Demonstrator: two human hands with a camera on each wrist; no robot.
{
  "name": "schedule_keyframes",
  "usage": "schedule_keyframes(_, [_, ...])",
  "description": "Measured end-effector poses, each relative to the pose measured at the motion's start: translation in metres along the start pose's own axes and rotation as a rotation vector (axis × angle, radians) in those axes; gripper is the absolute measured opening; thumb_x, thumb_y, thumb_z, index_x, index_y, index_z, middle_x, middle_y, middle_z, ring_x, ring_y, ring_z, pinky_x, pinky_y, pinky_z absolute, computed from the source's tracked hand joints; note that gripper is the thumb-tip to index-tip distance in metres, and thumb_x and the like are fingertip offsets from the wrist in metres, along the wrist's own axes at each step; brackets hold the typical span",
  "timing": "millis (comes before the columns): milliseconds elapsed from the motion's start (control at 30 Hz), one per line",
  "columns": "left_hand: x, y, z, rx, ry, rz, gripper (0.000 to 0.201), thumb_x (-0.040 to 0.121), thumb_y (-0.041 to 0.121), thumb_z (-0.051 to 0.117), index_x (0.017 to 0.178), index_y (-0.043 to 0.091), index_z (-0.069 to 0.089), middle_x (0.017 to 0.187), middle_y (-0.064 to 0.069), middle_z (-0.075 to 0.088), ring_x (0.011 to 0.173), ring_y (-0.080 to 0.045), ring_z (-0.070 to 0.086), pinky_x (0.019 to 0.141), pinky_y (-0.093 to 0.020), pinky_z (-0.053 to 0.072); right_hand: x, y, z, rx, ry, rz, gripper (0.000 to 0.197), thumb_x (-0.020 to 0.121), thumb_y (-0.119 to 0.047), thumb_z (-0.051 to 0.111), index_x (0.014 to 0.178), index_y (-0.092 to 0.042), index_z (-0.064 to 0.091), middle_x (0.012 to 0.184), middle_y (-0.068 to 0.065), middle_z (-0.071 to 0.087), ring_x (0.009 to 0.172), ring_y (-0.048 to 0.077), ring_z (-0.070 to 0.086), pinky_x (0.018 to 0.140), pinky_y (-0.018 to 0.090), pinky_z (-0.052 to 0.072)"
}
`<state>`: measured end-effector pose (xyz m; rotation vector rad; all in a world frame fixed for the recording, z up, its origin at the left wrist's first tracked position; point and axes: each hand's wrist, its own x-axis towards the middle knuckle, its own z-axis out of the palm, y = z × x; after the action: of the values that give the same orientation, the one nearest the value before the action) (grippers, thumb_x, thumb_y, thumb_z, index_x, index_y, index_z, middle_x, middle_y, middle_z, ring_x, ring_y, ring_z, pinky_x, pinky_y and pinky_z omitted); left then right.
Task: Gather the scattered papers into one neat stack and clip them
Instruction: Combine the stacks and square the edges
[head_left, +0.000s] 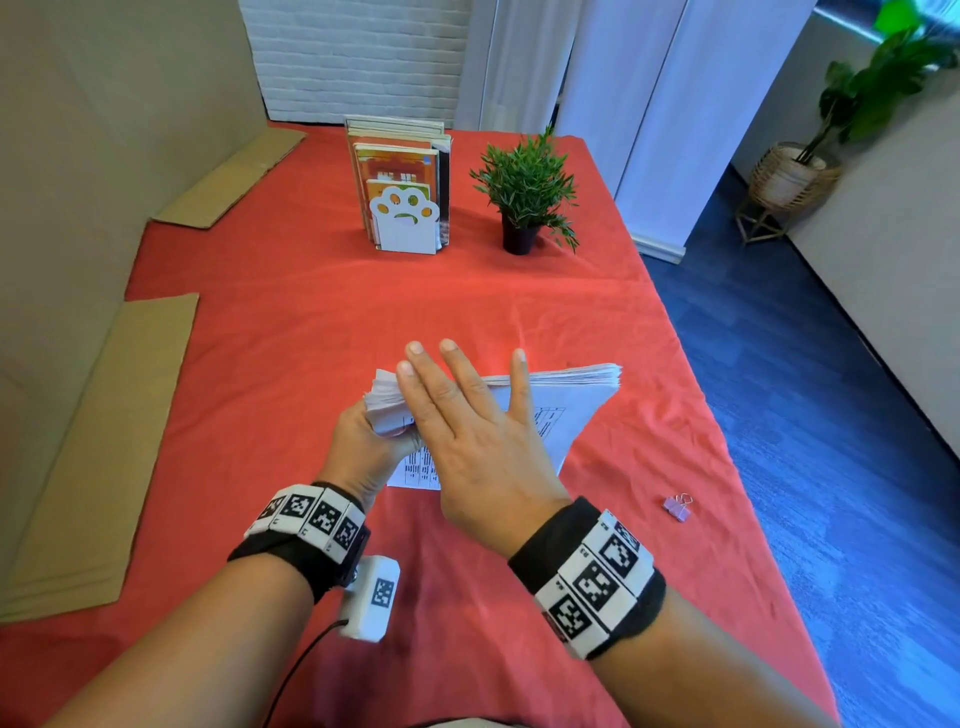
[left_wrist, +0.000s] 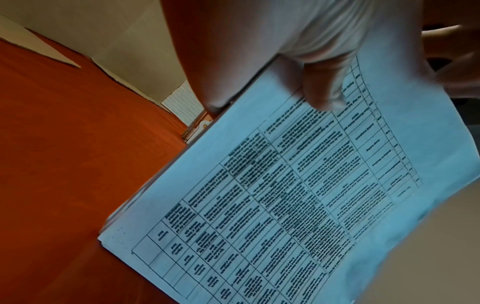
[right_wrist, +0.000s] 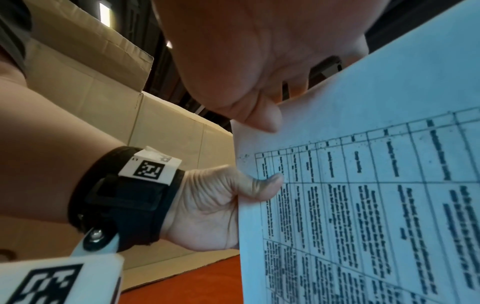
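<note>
While upright, papers (head_left: 561, 395) between both hands (head_left: 415, 441).

A red-covered table (head_left: 322, 322) carries a paw-shaped bookend (head_left: 404, 221) holding upright books (head_left: 397, 156); just right of the bookend stands a small potted plant (head_left: 524, 192); flat cardboard (head_left: 104, 457) lies well left.

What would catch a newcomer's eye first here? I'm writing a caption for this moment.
The two hands at the centre of the red tablecloth: the left hand grips the stack of papers at its left corner, while the right hand lies flat, fingers straight, across it. A small pink binder clip sits unused to the right.
</note>
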<state>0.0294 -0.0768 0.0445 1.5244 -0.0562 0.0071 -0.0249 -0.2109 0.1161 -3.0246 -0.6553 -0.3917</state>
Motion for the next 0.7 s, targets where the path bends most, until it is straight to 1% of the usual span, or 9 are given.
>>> schedule_keyframes(100, [0.002,-0.002,0.003,-0.035,0.021,-0.011,0.037,0.072,-0.017,0.069,0.106,-0.001,0.068,0.101,-0.011,0.073,0.090,-0.013,0.066,0.081,-0.027,0.054,-0.004,0.012,-0.001,-0.009,0.033,0.076,0.073,0.076,-0.015,0.026,0.149,-0.012,0.028,0.157,0.003,0.031,0.145,0.026,0.029,0.110,0.071,0.014])
schedule_keyframes(200, [0.005,-0.006,0.003,-0.061,0.063,-0.037,0.035,0.074,-0.018,0.066,0.095,0.009,0.070,0.080,0.010,0.075,0.077,-0.001,0.066,0.073,-0.018,0.052,-0.010,0.039,0.003,-0.047,0.107,0.238,0.077,0.069,-0.011,0.037,0.146,-0.016,0.037,0.148,-0.002,0.045,0.142,0.025,0.034,0.107,0.074,0.012])
schedule_keyframes(267, [0.004,-0.007,0.004,-0.067,0.084,-0.045,0.036,0.074,-0.018,0.065,0.090,0.014,0.069,0.075,0.015,0.073,0.073,0.002,0.066,0.070,-0.016,0.052,-0.017,0.062,0.009,-0.016,0.195,0.389,0.081,0.064,-0.008,0.043,0.143,-0.024,0.040,0.142,-0.007,0.049,0.144,0.024,0.030,0.108,0.072,0.005])
schedule_keyframes(333, [0.004,-0.008,0.005,-0.074,0.107,-0.050,0.037,0.074,-0.017,0.067,0.088,0.017,0.068,0.073,0.016,0.073,0.071,0.002,0.065,0.070,-0.016,0.053,-0.025,0.085,0.021,0.202,0.341,0.570,0.086,0.061,-0.002,0.048,0.142,-0.027,0.037,0.143,-0.004,0.045,0.143,0.023,0.029,0.114,0.065,0.007])
schedule_keyframes(400, [0.004,-0.007,0.006,-0.093,0.119,-0.054,0.037,0.074,-0.017,0.067,0.087,0.018,0.067,0.072,0.016,0.073,0.070,0.002,0.066,0.070,-0.017,0.054,-0.029,0.102,0.033,0.778,0.436,0.662,0.092,0.064,0.007,0.049,0.146,-0.026,0.024,0.143,0.006,0.040,0.135,0.020,0.039,0.117,0.051,0.025])
schedule_keyframes(467, [0.004,-0.004,0.010,-0.110,0.112,-0.049,0.036,0.074,-0.015,0.067,0.088,0.018,0.066,0.072,0.017,0.074,0.071,0.003,0.067,0.069,-0.015,0.053,-0.030,0.106,0.040,1.270,0.377,0.687,0.083,0.068,0.006,0.051,0.139,-0.027,0.023,0.127,0.006,0.049,0.115,0.006,0.052,0.103,0.035,0.042])
schedule_keyframes(567, [0.001,0.000,0.021,-0.118,0.132,-0.021,0.032,0.076,-0.010,0.068,0.090,0.019,0.066,0.074,0.019,0.073,0.073,0.004,0.067,0.071,-0.013,0.052,-0.035,0.099,0.049,1.364,0.385,0.716,0.042,0.073,-0.003,0.050,0.107,-0.027,0.044,0.098,-0.007,0.058,0.087,-0.007,0.058,0.084,0.024,0.046])
schedule_keyframes(633, [0.000,0.000,0.027,-0.105,0.171,-0.008,0.030,0.077,-0.005,0.070,0.089,0.023,0.068,0.077,0.021,0.073,0.075,0.004,0.067,0.074,-0.015,0.052,-0.039,0.092,0.053,1.321,0.501,0.741,0.033,0.079,-0.002,0.051,0.096,-0.030,0.048,0.091,-0.006,0.059,0.082,-0.002,0.058,0.078,0.023,0.049])
schedule_keyframes(700, [-0.003,-0.003,0.032,-0.100,0.188,-0.011,0.029,0.077,0.000,0.072,0.088,0.026,0.069,0.081,0.021,0.074,0.080,0.003,0.067,0.078,-0.016,0.053,-0.045,0.086,0.059,1.298,0.572,0.760,0.035,0.082,-0.003,0.051,0.093,-0.037,0.050,0.090,0.001,0.056,0.080,0.007,0.056,0.075,0.031,0.048])
